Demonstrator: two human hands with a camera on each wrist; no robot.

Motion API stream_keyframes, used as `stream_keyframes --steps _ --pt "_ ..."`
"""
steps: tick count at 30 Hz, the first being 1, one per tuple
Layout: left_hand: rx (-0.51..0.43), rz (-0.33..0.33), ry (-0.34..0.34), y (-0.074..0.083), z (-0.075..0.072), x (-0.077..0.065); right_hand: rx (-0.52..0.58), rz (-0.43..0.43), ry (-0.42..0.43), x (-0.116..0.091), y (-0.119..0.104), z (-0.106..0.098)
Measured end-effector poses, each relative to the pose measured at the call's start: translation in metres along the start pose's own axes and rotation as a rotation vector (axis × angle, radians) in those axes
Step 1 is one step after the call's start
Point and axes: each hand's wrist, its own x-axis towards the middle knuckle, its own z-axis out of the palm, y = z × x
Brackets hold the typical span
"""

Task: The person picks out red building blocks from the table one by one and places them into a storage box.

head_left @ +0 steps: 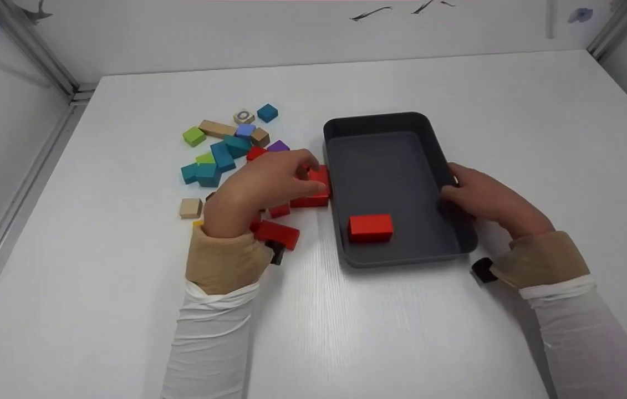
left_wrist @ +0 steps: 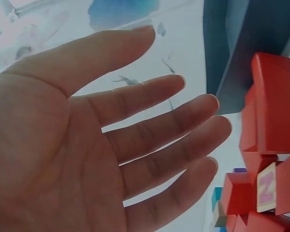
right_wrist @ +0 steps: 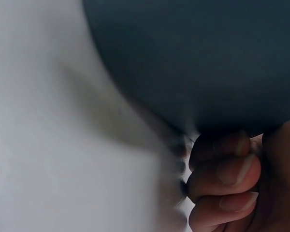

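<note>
My left hand is over the red blocks just left of the tray. In the left wrist view the left hand has its fingers spread and relaxed with nothing in the palm, and a red block stands beyond the fingertips. My right hand grips the right wall of the dark grey tray, thumb over the rim. Seen from the right wrist, the fingers curl at the tray's edge. One red block lies inside the tray, near its front.
Left of the tray, a loose group of small blocks includes teal blocks, a green block, a long wooden block and a tan block. Another red block lies near the left wrist. A white wall borders the table's back.
</note>
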Motion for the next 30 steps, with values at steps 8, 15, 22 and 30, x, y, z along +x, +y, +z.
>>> stream_keyframes --steps 8,15,22,30 --pt "0.033 -0.035 -0.010 -0.001 0.010 0.012 -0.010 0.005 -0.002 0.000 0.000 -0.001" --pt "0.091 -0.028 -0.004 0.005 0.015 0.015 -0.009 -0.004 -0.002 0.001 -0.001 -0.002" --pt "0.176 -0.023 0.029 0.011 0.025 0.020 -0.010 -0.008 0.010 -0.001 0.000 -0.001" --pt "0.233 -0.045 0.059 0.011 0.034 0.021 0.006 0.009 0.006 -0.002 -0.001 0.001"
